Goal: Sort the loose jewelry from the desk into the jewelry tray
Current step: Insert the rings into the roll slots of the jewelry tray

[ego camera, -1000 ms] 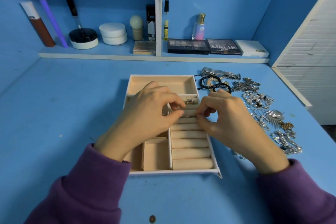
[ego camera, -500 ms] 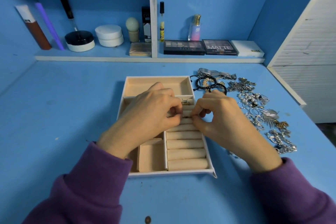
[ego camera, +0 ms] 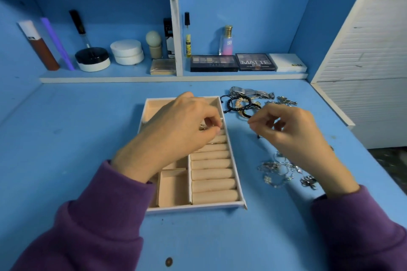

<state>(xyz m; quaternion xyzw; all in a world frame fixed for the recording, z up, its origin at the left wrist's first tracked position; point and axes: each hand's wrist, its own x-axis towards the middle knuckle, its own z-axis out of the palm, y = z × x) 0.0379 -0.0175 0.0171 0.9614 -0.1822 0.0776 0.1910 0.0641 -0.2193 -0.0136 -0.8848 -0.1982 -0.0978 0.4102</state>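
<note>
The job looks barely begun. The jewelry tray (ego camera: 193,208) lies in the middle of the desk (ego camera: 88,138). The only piece visible inside it is a small metal ring (ego camera: 203,126) at the far end of the tray's ring rolls (ego camera: 212,174). The remaining rolls nearer the tray's front edge carry nothing. The small compartment (ego camera: 172,189) at the tray's front left shows only its lining, as does the visible part of the wide compartment (ego camera: 154,105) along its far edge.

The left hand (ego camera: 176,130) hovers over the far half of the tray, its fingers curled down onto the ring. I cannot tell whether they grip the ring or only press it into its slot. The right hand (ego camera: 286,130) hangs above the desk just right of the tray, fingers curled and thumb near forefinger. Whether it holds anything is not clear.

Nearly all the loose jewelry is outside the tray, to its right:
- black bead bracelets (ego camera: 236,103) just beside its far right corner
- a metal watch (ego camera: 251,92) beyond them
- a scatter of silver pieces (ego camera: 277,174) level with the tray's front half

Most of the sorting is yet to be done.
</note>
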